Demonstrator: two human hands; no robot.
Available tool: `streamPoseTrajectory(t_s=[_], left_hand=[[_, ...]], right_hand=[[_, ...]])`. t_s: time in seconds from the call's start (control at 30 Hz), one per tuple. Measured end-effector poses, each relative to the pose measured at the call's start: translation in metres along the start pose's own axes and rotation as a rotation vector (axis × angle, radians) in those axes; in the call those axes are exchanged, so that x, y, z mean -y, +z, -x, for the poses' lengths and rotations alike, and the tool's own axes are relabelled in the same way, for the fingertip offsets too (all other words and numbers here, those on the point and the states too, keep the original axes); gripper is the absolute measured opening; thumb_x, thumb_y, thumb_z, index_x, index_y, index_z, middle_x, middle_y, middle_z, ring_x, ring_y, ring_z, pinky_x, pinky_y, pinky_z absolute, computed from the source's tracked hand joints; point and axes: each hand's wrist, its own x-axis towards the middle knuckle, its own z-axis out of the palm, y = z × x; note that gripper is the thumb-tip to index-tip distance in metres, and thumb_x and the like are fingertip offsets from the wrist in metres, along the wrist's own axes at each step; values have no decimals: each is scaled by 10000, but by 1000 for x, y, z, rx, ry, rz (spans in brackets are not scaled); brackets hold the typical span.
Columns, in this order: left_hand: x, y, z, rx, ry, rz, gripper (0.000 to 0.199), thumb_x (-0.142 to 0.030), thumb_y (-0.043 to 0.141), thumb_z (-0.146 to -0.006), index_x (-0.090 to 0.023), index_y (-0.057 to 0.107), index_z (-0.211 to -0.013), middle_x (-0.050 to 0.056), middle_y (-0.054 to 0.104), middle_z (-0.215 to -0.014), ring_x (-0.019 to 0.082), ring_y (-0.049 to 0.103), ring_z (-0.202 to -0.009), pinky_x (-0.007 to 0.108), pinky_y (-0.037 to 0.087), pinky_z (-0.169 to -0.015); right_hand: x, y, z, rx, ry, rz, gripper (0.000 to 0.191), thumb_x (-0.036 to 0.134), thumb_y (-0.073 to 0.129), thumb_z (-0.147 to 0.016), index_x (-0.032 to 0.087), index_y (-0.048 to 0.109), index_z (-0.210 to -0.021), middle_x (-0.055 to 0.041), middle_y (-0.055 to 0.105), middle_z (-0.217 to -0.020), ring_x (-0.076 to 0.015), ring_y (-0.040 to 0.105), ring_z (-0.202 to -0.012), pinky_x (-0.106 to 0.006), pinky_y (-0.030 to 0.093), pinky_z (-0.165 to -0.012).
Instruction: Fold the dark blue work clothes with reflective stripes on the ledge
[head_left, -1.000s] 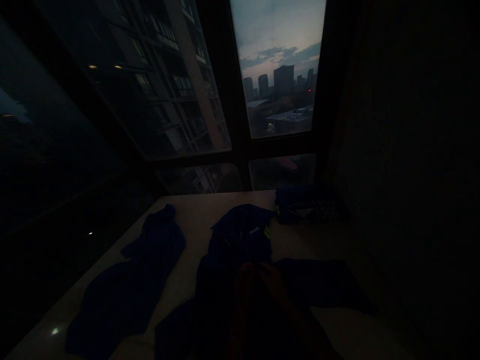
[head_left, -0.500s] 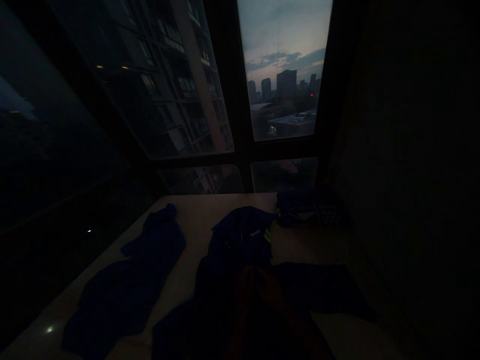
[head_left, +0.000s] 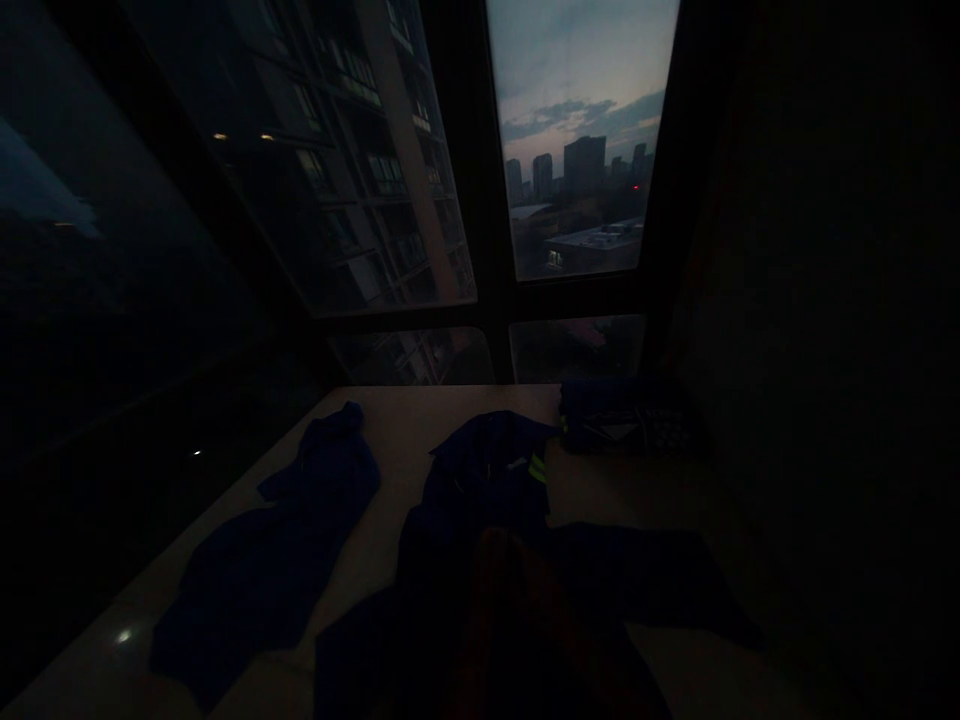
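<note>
In the head view a dark blue jacket (head_left: 487, 475) lies spread on a pale surface, its collar toward the window and a yellow-green strip on one side. My left hand (head_left: 491, 565) and my right hand (head_left: 531, 575) are close together over the middle of the jacket, below its collar. Both show only as dim reddish shapes. Darkness hides their fingers, so I cannot tell whether they grip the cloth. One sleeve (head_left: 660, 575) of the jacket stretches out to the right.
Another blue garment (head_left: 262, 560) lies along the left side of the pale surface (head_left: 405, 420). A dark folded bundle (head_left: 622, 418) with pale printed marks rests at the back right. Windows with dark frames (head_left: 491, 250) stand behind, and a dark wall (head_left: 825, 350) rises on the right.
The view has shifted slightly, so most things appear a little farther right. My hands stay close together over the jacket and look dimmer. The garments keep their shape.
</note>
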Motion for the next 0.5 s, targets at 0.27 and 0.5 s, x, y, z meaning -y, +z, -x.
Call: streamPoseTrajectory(t_s=[0.27,0.5], left_hand=[[4,7,2,-39,44,-125,255,-442,507,-789,-222,636,-801,123,739,-992,264,676,-1019,391,495,-952],[0,6,11,-51,73,-187,179,-383,550,-807,-242,660,-803,97,743,-970,250,668,-1025,361,476,-948]], right_hand=[[-5,-6,-10,-116,6,43,474,360,350,-954,148,675,-1226,-141,678,-1263,-242,612,-1196,-371,435,-1061],[5,-21,-24,-106,-14,155,396,324,357,-964,194,730,-972,-110,721,-1017,-209,656,-959,-305,464,-878]])
